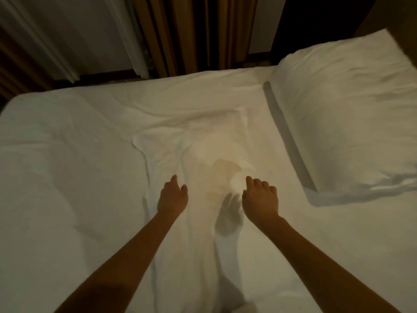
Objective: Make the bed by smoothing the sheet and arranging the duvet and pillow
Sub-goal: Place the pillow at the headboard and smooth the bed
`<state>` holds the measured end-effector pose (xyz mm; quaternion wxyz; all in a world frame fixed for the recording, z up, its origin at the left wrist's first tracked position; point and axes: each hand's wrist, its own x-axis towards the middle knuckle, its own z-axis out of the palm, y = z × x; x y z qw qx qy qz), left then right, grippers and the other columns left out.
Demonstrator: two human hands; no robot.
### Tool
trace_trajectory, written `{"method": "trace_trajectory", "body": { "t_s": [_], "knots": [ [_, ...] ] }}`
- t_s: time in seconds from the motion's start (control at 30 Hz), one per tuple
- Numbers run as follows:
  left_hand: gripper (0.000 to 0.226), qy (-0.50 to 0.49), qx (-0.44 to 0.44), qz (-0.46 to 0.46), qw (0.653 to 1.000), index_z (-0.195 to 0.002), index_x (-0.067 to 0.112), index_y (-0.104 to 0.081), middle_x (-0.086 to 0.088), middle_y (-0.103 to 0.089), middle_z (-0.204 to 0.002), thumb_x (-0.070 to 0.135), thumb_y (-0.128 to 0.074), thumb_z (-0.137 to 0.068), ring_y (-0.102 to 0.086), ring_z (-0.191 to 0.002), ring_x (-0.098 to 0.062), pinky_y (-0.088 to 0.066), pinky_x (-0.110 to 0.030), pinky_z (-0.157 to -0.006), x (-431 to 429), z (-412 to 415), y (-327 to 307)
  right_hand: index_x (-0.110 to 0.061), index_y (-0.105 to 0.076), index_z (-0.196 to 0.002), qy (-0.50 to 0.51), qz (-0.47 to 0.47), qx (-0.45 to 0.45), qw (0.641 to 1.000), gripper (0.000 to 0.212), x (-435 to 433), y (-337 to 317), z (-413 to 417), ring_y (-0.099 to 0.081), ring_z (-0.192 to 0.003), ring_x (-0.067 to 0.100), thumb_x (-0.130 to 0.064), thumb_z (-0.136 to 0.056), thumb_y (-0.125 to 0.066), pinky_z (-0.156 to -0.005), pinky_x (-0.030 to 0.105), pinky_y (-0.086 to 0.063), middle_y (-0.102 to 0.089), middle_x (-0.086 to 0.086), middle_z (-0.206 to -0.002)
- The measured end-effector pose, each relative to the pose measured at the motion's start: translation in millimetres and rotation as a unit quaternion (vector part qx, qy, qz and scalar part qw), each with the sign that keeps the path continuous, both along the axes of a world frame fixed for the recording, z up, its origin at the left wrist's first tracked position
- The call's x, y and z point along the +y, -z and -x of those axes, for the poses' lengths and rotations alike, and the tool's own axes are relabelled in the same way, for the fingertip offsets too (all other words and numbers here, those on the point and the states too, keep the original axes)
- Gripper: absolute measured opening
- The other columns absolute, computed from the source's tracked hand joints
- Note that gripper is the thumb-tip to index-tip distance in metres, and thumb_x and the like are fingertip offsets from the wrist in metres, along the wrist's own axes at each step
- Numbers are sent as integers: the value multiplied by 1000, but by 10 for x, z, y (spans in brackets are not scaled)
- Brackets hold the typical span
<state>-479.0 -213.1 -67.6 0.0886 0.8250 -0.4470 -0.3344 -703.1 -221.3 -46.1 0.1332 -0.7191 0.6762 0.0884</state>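
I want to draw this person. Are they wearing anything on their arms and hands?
No. Both forearms are bare, no sleeves in view. The left hand and right hand have no gloves, and no watch, bracelet or ring shows in the dim light.

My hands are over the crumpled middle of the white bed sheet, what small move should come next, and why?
Probably lower the left hand and right hand flat onto the wrinkled white sheet and sweep apart: creases bunch between the puffy white duvet and the white pillow, and the right hand's shadow suggests it hovers.
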Motion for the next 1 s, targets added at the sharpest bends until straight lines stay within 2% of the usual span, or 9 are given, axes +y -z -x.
{"method": "trace_trajectory", "body": {
  "t_s": [0.17, 0.37, 0.4, 0.47, 0.53, 0.63, 0.73, 0.87, 1.0],
  "knots": [
    [58, 143, -87, 34, 985, -155, 18, -14, -9, -25, -158, 38, -32, -103, -26, -143, -26, -24, -38, -115, -86, 120, 172, -15, -24, -152, -13, -26, -13, 999, 54, 9, 347, -97, -34, -139, 29, -28, -101, -37, -113, 43, -25, -32, 10, -154],
    [59, 245, -169, 40, 954, -155, 22, 1, -7, 4, -163, 45, -14, -104, -1, -150, -25, -10, -43, -121, -189, 243, 404, -16, -32, -150, -14, -10, -32, 999, 53, -69, 627, -289, -29, -143, 34, -34, -101, -39, -115, 48, -21, -28, 14, -155],
    [58, 249, -172, 54, 952, -155, 20, -2, -8, 1, -162, 45, -11, -103, -4, -150, -26, -13, -45, -121, -222, 254, 444, -16, -37, -148, -13, -4, -27, 1000, 51, -103, 653, -323, -33, -140, 34, -35, -100, -38, -114, 48, -24, -33, 14, -153],
    [61, 237, -172, 87, 952, -153, 15, -22, -13, -17, -160, 45, -10, -102, -22, -146, -32, -27, -52, -115, -309, 272, 509, -13, -50, -140, -11, 14, -31, 999, 51, -187, 701, -373, -46, -132, 35, -37, -99, -31, -107, 51, -34, -45, 16, -145],
    [61, 226, -169, 107, 953, -151, 12, -31, -15, -26, -157, 44, -12, -102, -29, -143, -33, -31, -55, -112, -421, 275, 605, -12, -55, -136, -14, 24, -36, 999, 56, -296, 734, -409, -49, -129, 36, -38, -97, -24, -104, 53, -38, -50, 17, -141],
    [58, 218, -186, 129, 949, -153, 13, -25, -13, -18, -160, 41, -20, -103, -20, -147, -30, -24, -53, -116, -599, 283, 729, -11, -50, -139, -21, 37, -43, 998, 57, -481, 818, -487, -43, -133, 37, -39, -98, -21, -107, 57, -34, -45, 18, -145],
    [58, 215, -199, 133, 947, -153, 13, -24, -12, -16, -161, 39, -27, -102, -18, -147, -30, -23, -54, -116, -782, 304, 841, -14, -43, -145, -39, 37, -29, 998, 55, -678, 926, -572, -33, -140, 37, -39, -98, -28, -111, 57, -30, -36, 17, -151],
    [56, 193, -207, 145, 948, -153, 12, -25, -13, -17, -160, 38, -24, -103, -18, -147, -30, -21, -54, -117, -1059, 272, 988, -17, -30, -151, -37, 55, -33, 997, 56, -1021, 1044, -728, -18, -146, 36, -41, -100, -26, -116, 57, -17, -22, 15, -158],
    [56, 185, -211, 155, 947, -151, 12, -28, -14, -21, -159, 39, -20, -103, -22, -146, -32, -21, -56, -116, -1388, 165, 1143, -19, -34, -149, -31, 77, -49, 995, 54, -1399, 1151, -906, -22, -145, 36, -40, -100, -26, -114, 60, -21, -27, 15, -156]
  ]
}}
